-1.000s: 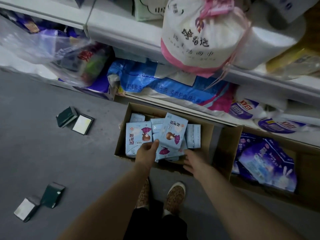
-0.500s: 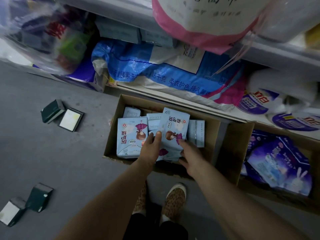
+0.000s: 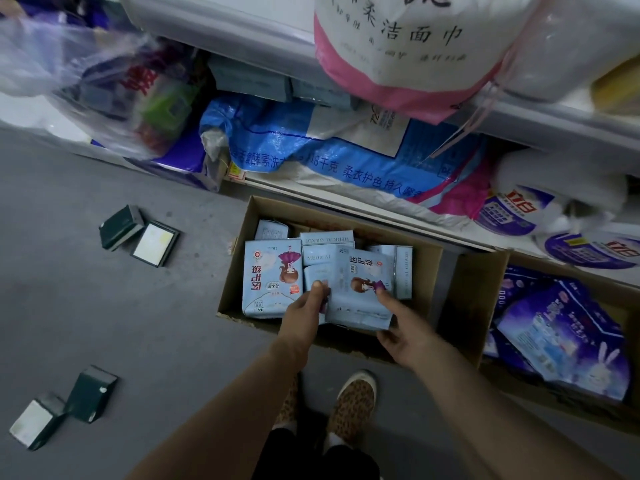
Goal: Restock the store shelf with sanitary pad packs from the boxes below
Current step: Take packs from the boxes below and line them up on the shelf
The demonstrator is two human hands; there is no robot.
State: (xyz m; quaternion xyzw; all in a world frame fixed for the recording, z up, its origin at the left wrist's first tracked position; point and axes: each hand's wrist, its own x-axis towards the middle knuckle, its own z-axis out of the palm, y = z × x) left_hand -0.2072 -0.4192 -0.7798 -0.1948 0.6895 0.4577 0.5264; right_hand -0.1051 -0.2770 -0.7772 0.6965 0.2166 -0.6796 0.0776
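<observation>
Single head view: looks steeply down, close over cardboard box (image 3: 239,271) on floor (image 3: 104,323), shelf (image 3: 554,123) ahead.

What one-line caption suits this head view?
Both hands, left hand and right hand, grip a light-blue pad pack in the open cardboard box below the shelf.

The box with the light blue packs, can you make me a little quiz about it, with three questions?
1. True or false: both hands touch the same light blue pack.
2. What lies in the cardboard box on the right? A) purple packs B) towels C) shoes
3. Fill in: the small dark green boxes lie on the ____.

Key: 1 true, the left hand and right hand both hold it. 2 A, the purple packs. 3 floor.
</observation>
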